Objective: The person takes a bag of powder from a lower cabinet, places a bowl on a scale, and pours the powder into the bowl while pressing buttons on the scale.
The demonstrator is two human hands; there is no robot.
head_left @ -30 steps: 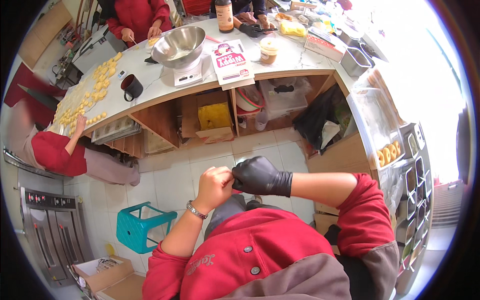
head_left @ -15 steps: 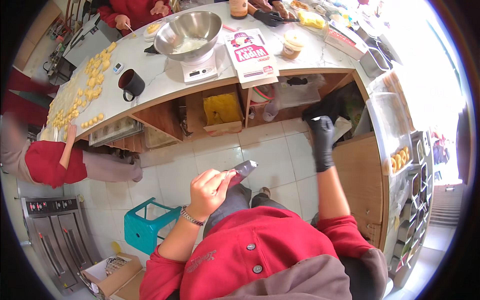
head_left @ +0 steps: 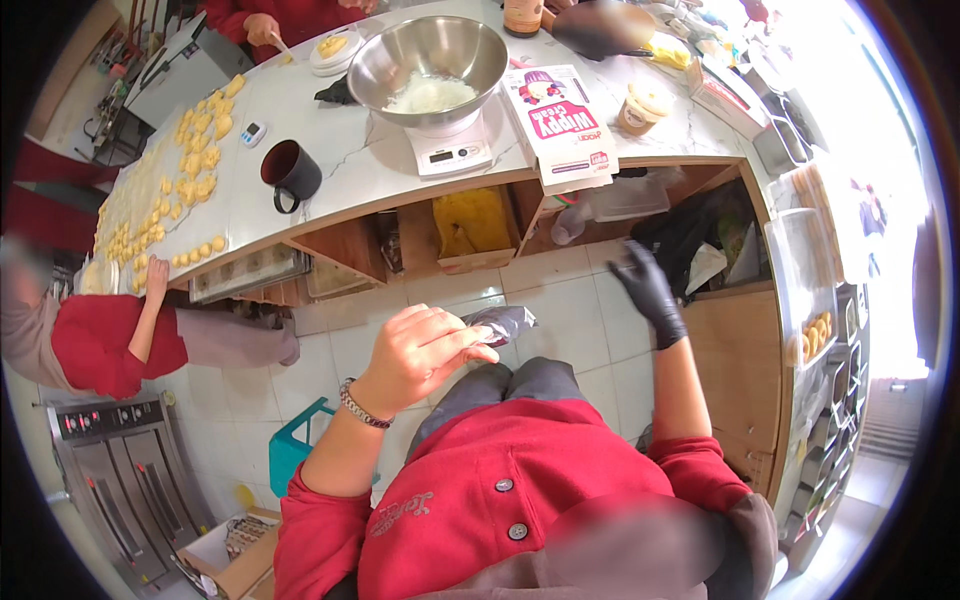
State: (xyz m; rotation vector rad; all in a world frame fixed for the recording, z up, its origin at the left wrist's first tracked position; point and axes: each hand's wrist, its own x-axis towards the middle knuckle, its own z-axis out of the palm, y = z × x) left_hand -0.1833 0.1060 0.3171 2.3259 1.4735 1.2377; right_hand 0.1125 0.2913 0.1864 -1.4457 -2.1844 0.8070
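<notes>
My bare left hand [head_left: 425, 352], with a chain bracelet at its wrist, pinches a crumpled, shiny dark plastic piece [head_left: 505, 325] above the floor; its exact kind is unclear. My right hand [head_left: 650, 293] wears a black glove, and its fingers are spread with nothing in them. It hovers in front of the counter's open shelf. Ahead on the counter, a steel mixing bowl [head_left: 428, 65] with white powder in it rests on a white digital scale [head_left: 450, 150]. A white and pink box [head_left: 560, 120] lies to the right of the scale.
Left of the scale stand a dark mug [head_left: 292, 175] and a small timer [head_left: 252, 134]; dough pieces [head_left: 200, 160] cover the counter's left. A lidded tub [head_left: 645, 105] is at the right. A co-worker [head_left: 110, 335] bends at the left. A teal stool [head_left: 292, 440] stands on the floor.
My view has shifted, with the counter now lower and further right. My left hand has risen with the plastic piece. My right hand's curled fingers have spread. Another person's head now leans over the far counter.
</notes>
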